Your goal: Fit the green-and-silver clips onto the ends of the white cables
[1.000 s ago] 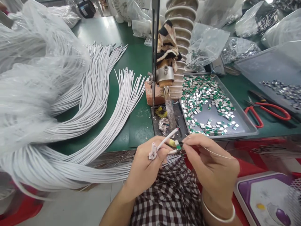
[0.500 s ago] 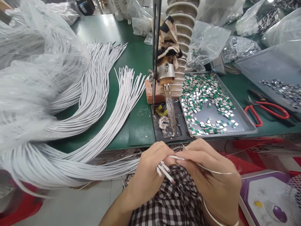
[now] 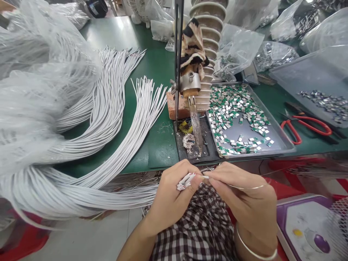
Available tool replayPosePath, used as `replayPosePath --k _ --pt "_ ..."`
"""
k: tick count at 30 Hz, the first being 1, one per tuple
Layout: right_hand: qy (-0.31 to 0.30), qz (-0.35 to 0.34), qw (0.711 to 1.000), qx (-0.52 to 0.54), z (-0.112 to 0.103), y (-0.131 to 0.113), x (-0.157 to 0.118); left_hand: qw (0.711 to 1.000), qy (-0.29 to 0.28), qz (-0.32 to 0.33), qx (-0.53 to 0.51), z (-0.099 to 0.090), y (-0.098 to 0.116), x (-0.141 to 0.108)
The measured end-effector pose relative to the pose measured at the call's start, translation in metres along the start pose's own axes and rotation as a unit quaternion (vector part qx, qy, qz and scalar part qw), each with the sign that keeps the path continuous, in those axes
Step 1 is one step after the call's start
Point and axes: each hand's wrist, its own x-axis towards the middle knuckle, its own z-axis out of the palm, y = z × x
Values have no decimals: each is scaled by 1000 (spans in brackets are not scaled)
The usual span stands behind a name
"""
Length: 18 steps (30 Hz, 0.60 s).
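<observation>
My left hand (image 3: 174, 195) is closed round several white cables (image 3: 186, 181), their cut ends poking out past the curled fingers. One white cable end (image 3: 206, 177) spans the small gap from the left thumb and index finger to my right fingertips. My right hand (image 3: 244, 203) pinches at that end, the fingertips hiding its tip. A thin silvery wire (image 3: 250, 188) runs across the right fingers. Both hands are above a checked cloth on the lap, just in front of the table edge. The cables trail left into a long bundle (image 3: 108, 197).
A soldering iron (image 3: 196, 125) hangs from a stand over a black tray (image 3: 181, 152). Right of it lies a metal tray (image 3: 282, 143) of small green boards, then red-handled pliers (image 3: 312, 123). More white cables (image 3: 114, 101) and plastic bags (image 3: 40, 94) cover the left side.
My left fingers have shifted round the bundle, so the cable ends now sit higher and closer together. The right fingertips have moved slightly nearer the left thumb, with less of the single cable showing.
</observation>
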Motion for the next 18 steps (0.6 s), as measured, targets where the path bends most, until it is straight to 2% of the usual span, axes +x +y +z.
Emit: replayPosePath --k 3,6,8,10,12,13,14,16,18 --pt "-8 25 1000 17 0 -1 1 1000 4 23 -1 0 -1 2" --pt "-22 96 995 26 -1 -3 4 998 19 58 9 0 -6 4" --pt "-56 126 990 13 -4 -3 9 997 29 73 13 -1 -9 4" --pt "-85 120 989 -28 -9 2 16 996 37 78 4 -2 -11 4" --pt "-54 85 985 -142 -17 15 24 996 44 71 -12 -3 -12 4" --pt "5 61 969 -238 -22 23 29 997 49 65 -17 -3 -12 4" --pt "46 41 940 -336 -26 33 34 997 52 58 -22 -3 -12 4" --pt "28 32 888 -457 -33 51 43 997 52 47 -32 -2 -11 4" --pt "-5 23 861 -508 -38 64 49 997 53 35 -40 0 -10 4"
